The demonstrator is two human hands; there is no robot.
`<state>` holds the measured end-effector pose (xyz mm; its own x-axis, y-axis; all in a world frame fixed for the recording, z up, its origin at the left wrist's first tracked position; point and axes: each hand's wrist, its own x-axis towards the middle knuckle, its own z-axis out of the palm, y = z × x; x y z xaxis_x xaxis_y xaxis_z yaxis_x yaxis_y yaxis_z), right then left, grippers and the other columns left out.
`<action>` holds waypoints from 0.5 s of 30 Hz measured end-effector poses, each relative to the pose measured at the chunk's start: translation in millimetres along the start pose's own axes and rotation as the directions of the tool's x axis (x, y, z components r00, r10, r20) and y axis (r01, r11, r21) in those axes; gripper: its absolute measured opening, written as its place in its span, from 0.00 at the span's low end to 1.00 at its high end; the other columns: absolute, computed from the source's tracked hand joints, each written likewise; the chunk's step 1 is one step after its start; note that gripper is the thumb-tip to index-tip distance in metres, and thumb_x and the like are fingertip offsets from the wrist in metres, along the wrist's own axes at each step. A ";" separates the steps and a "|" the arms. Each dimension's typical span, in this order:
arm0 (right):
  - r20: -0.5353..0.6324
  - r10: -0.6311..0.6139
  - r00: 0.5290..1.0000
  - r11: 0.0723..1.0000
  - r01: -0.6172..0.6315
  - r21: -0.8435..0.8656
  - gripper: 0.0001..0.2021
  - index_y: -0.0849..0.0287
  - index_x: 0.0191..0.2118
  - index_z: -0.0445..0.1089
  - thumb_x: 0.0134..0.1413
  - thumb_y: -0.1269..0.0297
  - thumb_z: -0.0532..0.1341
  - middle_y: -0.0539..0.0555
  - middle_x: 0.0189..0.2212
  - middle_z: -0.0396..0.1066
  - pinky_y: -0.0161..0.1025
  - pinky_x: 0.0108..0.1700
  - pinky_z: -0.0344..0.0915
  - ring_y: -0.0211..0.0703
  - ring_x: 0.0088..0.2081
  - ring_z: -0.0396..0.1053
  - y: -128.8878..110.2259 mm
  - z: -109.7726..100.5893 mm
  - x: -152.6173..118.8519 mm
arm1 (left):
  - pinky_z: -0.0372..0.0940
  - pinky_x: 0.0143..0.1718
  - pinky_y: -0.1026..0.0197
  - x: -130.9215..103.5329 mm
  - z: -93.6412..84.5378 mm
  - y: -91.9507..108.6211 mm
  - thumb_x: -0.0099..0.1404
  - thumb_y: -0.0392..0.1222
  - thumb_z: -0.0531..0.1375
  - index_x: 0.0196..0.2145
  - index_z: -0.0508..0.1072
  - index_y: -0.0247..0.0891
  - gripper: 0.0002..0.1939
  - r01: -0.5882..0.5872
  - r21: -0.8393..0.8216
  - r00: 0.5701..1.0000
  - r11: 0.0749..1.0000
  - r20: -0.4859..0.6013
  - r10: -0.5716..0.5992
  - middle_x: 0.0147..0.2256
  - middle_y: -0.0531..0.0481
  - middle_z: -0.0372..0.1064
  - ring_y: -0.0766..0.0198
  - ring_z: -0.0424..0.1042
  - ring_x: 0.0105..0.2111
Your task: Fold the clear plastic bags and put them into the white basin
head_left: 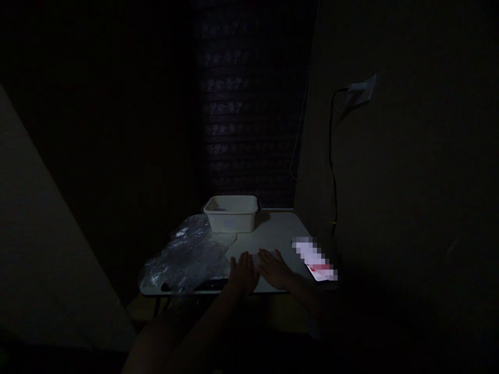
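My left hand (244, 274) lies flat near the front of a small white folding table (277, 226), its fingers stretched forward. Right beside it rests my right hand (274, 269), also flat with fingers extended. Under and just ahead of the fingertips is a thin pale sheet (252, 256), hard to make out in the dim light. Crumpled clear plastic (187, 254) spreads over the table's left side, close to my left hand. A dark flat object (212, 285) lies at the front edge, partly under the plastic.
A white plastic basin (233, 222) stands at the back of the table. A phone with a lit screen (315, 259) lies at the right edge. A black cord (332, 166) hangs from a wall outlet (362, 91). Behind the table hangs a dark blind (234, 130).
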<state>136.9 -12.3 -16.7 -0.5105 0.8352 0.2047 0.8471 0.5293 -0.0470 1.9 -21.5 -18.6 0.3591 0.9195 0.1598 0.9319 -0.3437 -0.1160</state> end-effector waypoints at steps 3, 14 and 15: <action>-0.008 0.006 1.000 1.000 -0.006 -0.021 0.26 0.63 0.51 0.44 0.49 0.55 0.30 0.57 0.51 0.43 0.51 0.48 0.29 0.41 0.52 0.37 2.9 -0.3 -1.1 | 0.38 0.44 0.44 -0.3 0.4 0.7 0.57 0.48 0.32 0.49 0.48 0.27 0.27 0.003 -0.006 1.000 1.000 -0.018 -0.003 0.50 0.38 0.42 0.55 0.39 0.50; -0.057 0.068 0.996 0.994 -0.073 -0.086 0.26 0.63 0.50 0.47 0.49 0.55 0.32 0.58 0.50 0.45 0.53 0.47 0.30 0.43 0.51 0.40 31.1 -3.5 -12.6 | 0.38 0.44 0.44 -2.9 -10.9 3.5 0.56 0.50 0.32 0.49 0.48 0.26 0.29 0.005 -0.026 1.000 1.000 0.029 -0.005 0.50 0.38 0.41 0.54 0.38 0.50; -0.065 0.074 0.995 0.993 -0.079 -0.092 0.26 0.63 0.49 0.48 0.49 0.55 0.32 0.58 0.50 0.46 0.53 0.47 0.30 0.43 0.51 0.40 34.3 -3.3 -13.3 | 0.38 0.44 0.44 -2.9 -10.5 3.4 0.56 0.50 0.31 0.49 0.48 0.26 0.30 0.005 -0.025 1.000 1.000 0.030 -0.004 0.51 0.38 0.41 0.54 0.38 0.50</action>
<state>173.3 -5.7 -17.8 -0.4360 0.8604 0.2639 0.8950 0.4453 0.0265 4.5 -27.4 -9.1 0.3532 0.9263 0.1309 0.9347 -0.3436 -0.0907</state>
